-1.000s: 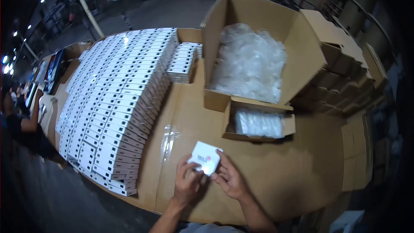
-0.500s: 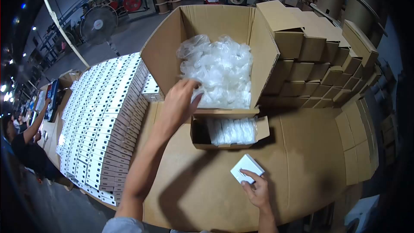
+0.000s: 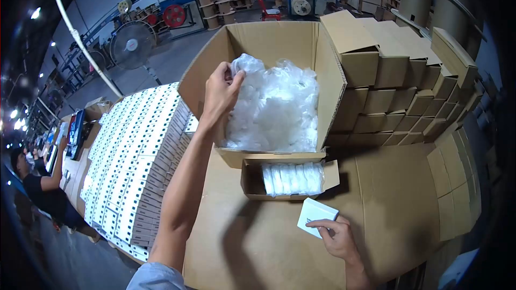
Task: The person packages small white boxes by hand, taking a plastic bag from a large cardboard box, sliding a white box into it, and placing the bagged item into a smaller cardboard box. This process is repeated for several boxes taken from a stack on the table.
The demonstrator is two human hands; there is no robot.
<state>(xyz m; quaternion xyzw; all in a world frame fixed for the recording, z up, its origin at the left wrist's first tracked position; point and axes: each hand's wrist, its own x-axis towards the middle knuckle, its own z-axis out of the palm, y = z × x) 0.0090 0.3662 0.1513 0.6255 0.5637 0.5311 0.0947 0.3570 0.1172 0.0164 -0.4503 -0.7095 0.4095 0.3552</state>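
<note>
My left hand (image 3: 221,92) is over the left side of a large open carton (image 3: 332,83), its fingers pinching a clear plastic bag (image 3: 248,63). More crumpled clear plastic bags (image 3: 277,107) fill the carton below it. Down at the right, my right hand (image 3: 339,238) grips a small flat white box (image 3: 316,216) by its near edge, index finger stretched across its printed face. Between the hands stands a small open cardboard box (image 3: 287,197), holding a row of plastic-wrapped packs (image 3: 294,179).
Many white boxes (image 3: 131,156) are stacked on the left of the cardboard-covered table (image 3: 215,236). Small brown cartons (image 3: 392,70) are piled at the right. A person (image 3: 45,188) works at the far left, near a standing fan (image 3: 130,45).
My left hand has moved up and deeper over the carton and now holds a plastic bag. The right hand with the white box has shifted slightly right and down in view.
</note>
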